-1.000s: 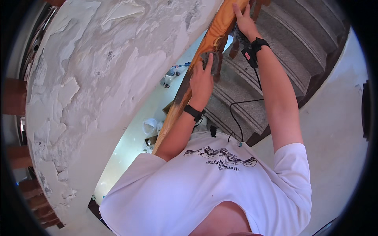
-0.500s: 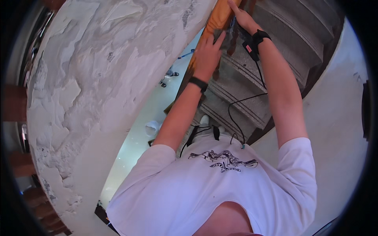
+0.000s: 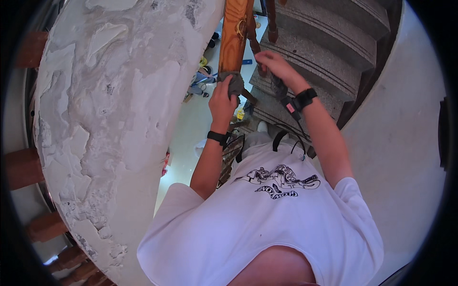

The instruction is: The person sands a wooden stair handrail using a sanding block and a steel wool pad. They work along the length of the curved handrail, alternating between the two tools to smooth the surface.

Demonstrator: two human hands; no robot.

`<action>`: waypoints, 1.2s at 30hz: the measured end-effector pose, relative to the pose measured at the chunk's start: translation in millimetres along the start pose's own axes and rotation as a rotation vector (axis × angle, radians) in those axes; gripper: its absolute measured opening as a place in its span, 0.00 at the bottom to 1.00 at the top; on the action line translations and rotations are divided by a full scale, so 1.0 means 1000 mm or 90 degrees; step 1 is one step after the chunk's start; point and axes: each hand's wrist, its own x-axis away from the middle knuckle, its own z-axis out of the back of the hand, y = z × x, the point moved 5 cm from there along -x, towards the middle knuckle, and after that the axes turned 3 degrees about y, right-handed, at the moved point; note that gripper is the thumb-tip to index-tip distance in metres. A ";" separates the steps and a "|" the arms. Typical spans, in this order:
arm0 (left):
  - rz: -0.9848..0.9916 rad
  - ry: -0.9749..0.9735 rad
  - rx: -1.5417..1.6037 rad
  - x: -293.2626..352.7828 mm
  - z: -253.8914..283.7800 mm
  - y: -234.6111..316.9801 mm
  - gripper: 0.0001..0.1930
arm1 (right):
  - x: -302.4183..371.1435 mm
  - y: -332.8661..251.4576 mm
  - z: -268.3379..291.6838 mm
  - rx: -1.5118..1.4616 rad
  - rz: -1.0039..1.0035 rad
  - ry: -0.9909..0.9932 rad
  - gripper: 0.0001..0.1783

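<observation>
A wooden handrail (image 3: 234,40) with orange-brown grain runs up from the middle of the view. Wrapped over its lower part is a grey rag (image 3: 235,85). My left hand (image 3: 221,104) grips this rag against the rail, fingers closed around it. To the right of the rail, apart from it, my right hand (image 3: 279,67) hangs over the stairs near a brown baluster (image 3: 253,35). Its fingers are curled; what they hold, if anything, is hidden. A dark object (image 3: 278,87) shows under that palm, too unclear to name.
Grey stone steps (image 3: 315,47) climb at the right beside a pale wall (image 3: 381,143). A broad plastered surface with peeling patches (image 3: 109,119) lies at the left. Far below, people stand on a pale floor (image 3: 179,152). A black cable and small box (image 3: 290,106) hang from my right wrist.
Both hands have come down and left in view. The right hand has left the handrail, and the rag under my left hand now shows clearly.
</observation>
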 end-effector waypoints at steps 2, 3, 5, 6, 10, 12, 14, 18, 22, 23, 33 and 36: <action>0.017 0.041 0.041 0.003 0.004 -0.004 0.31 | 0.010 0.014 -0.007 -0.001 -0.018 0.019 0.19; 0.022 0.050 0.055 0.002 0.007 -0.003 0.31 | 0.012 0.018 -0.011 -0.007 -0.014 0.039 0.19; 0.016 0.071 0.065 -0.003 0.010 0.001 0.30 | 0.014 0.026 -0.015 -0.024 -0.017 0.072 0.19; 0.006 0.081 0.059 -0.010 0.009 0.005 0.30 | 0.014 0.025 -0.020 -0.036 -0.004 0.073 0.19; -0.058 0.085 0.018 -0.047 0.001 0.019 0.31 | 0.008 0.028 -0.031 -0.054 0.054 0.101 0.21; -0.090 0.084 0.005 -0.064 -0.005 0.031 0.29 | 0.004 0.037 -0.028 -0.056 0.073 0.162 0.21; -0.109 0.091 0.030 -0.070 -0.011 0.027 0.29 | 0.003 0.041 -0.024 -0.051 0.067 0.217 0.21; -0.163 0.095 -0.049 -0.014 -0.022 -0.032 0.27 | 0.035 0.036 0.011 -0.315 -0.096 0.198 0.25; -0.097 0.101 0.016 0.034 -0.022 -0.072 0.30 | 0.030 0.098 0.087 -0.752 -0.320 0.156 0.29; -0.064 0.105 0.003 0.044 -0.020 -0.077 0.28 | 0.036 0.101 0.085 -0.792 -0.315 0.143 0.33; 0.076 0.236 0.144 -0.041 -0.027 -0.027 0.25 | 0.058 0.098 -0.018 -0.785 -0.413 0.064 0.36; 0.088 0.239 0.137 -0.066 -0.019 -0.010 0.22 | 0.047 0.075 -0.022 -0.737 -0.330 0.073 0.28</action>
